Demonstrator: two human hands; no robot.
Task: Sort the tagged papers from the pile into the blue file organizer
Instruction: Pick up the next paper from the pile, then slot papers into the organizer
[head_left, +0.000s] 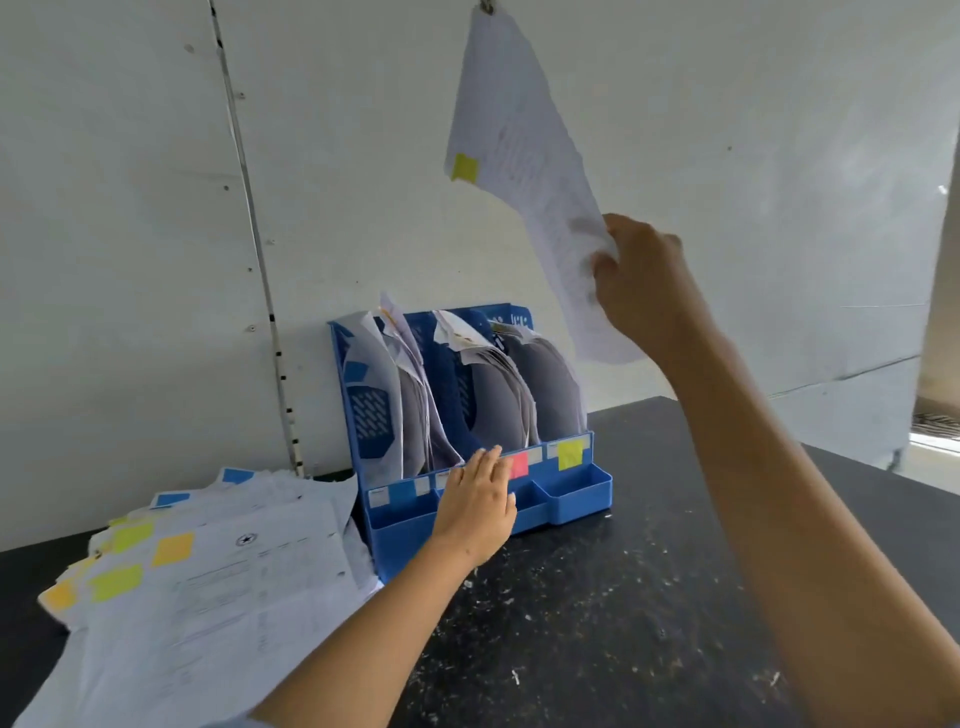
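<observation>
The blue file organizer (576, 491) stands against the wall, its slots stuffed with curled papers. Coloured tags mark its front: blue, red (519, 464) and yellow (570, 453). My left hand (479, 501) rests with straight fingers on the organizer's front rim, near the red tag. My right hand (641, 280) is raised high and grips a stapled paper (524, 156) with a yellow tag (464, 167) at its upper corner. The pile of tagged papers (218, 571) lies on the table left of the organizer, showing yellow, orange and blue tags.
The dark speckled table (597, 623) runs under everything, with bare surface in front of and right of the organizer. A white panelled wall (156, 234) stands right behind. The table's far edge drops off at the right.
</observation>
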